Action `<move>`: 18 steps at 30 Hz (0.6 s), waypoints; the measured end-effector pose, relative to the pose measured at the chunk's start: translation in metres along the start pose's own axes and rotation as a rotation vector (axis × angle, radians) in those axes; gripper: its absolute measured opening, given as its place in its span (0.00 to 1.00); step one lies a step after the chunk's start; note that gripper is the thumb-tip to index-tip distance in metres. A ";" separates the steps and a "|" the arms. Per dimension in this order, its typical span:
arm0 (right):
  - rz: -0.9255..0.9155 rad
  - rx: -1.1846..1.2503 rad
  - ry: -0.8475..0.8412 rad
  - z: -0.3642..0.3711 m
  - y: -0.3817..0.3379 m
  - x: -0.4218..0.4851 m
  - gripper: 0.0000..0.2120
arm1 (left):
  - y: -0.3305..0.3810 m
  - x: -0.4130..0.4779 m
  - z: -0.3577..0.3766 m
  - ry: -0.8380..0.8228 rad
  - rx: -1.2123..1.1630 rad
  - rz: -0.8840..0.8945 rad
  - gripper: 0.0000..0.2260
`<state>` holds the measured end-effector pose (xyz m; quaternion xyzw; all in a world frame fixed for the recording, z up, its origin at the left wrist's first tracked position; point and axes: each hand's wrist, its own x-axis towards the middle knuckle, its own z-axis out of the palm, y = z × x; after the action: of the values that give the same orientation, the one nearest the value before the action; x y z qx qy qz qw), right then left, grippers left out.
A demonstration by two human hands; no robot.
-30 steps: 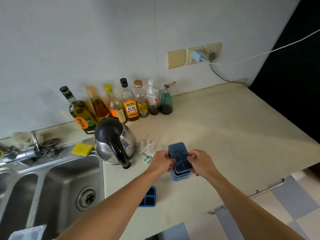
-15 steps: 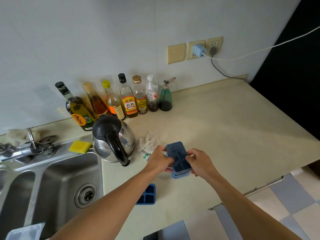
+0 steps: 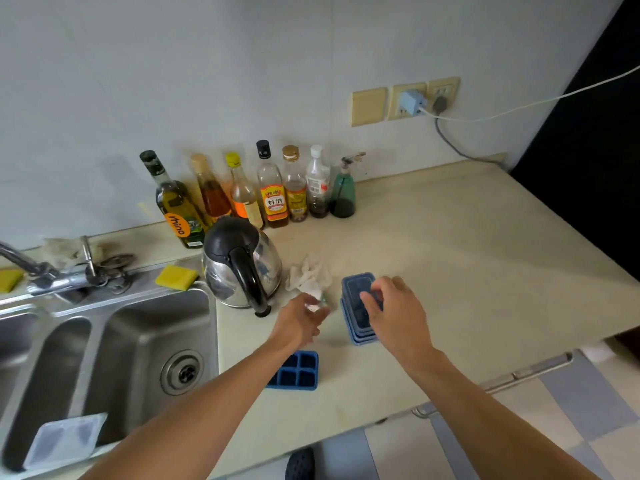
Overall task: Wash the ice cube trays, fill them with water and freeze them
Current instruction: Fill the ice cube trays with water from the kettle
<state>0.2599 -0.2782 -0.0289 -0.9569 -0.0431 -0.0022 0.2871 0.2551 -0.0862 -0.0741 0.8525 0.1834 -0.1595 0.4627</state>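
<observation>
Beige surface (image 3: pixel 467 258) carries the lot, with a steel double sink (image 3: pixel 145 334) at its left end. Kettle (image 3: pixel 242 261) sits by the sink edge. Stack of ice cube trays (image 3: pixel 358 327) stands nested on the surface, right of the kettle. Single ice cube tray (image 3: pixel 294 370) lies apart from it, nearer the front edge, cells up.

Right hand (image 3: pixel 394 310) is on top of the stack, fingers curled over the top tray. Left hand (image 3: pixel 301 320) is just beside the stack, not touching it; fingers loose, blurred, looks empty.

Step, my read: separating trays, pre-wash, nothing in the sink basin yet. Next likely needs the top tray lifted clear with the others held down, since the nested fit may drag the one below. Then carry to the sink.
</observation>
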 end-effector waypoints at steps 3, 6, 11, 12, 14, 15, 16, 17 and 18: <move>-0.064 0.175 -0.171 0.014 -0.025 -0.012 0.09 | -0.036 -0.010 -0.017 0.081 0.064 -0.051 0.05; -0.065 0.162 -0.380 0.043 -0.039 -0.023 0.08 | -0.067 -0.026 -0.032 0.240 0.125 -0.085 0.09; 0.150 0.183 -0.526 0.091 -0.034 -0.028 0.11 | -0.094 -0.044 -0.051 0.258 0.040 -0.205 0.12; 0.195 0.194 -0.534 0.097 -0.032 -0.029 0.11 | -0.098 -0.047 -0.052 0.221 0.011 -0.226 0.13; 0.250 0.197 -0.543 0.107 -0.029 -0.031 0.12 | -0.105 -0.051 -0.052 0.151 -0.056 -0.262 0.12; 0.259 0.190 -0.546 0.112 -0.028 -0.032 0.11 | -0.109 -0.051 -0.052 0.129 -0.100 -0.274 0.12; 0.262 0.191 -0.546 0.117 -0.027 -0.032 0.11 | -0.111 -0.052 -0.051 0.103 -0.145 -0.289 0.11; 0.272 0.201 -0.544 0.121 -0.026 -0.032 0.10 | -0.113 -0.053 -0.050 0.079 -0.196 -0.307 0.09; 0.290 0.218 -0.542 0.124 -0.026 -0.032 0.09 | -0.114 -0.053 -0.049 0.060 -0.239 -0.323 0.08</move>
<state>0.2228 -0.1912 -0.1187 -0.8825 0.0190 0.2981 0.3634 0.1607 0.0044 -0.1081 0.7553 0.3490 -0.1833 0.5235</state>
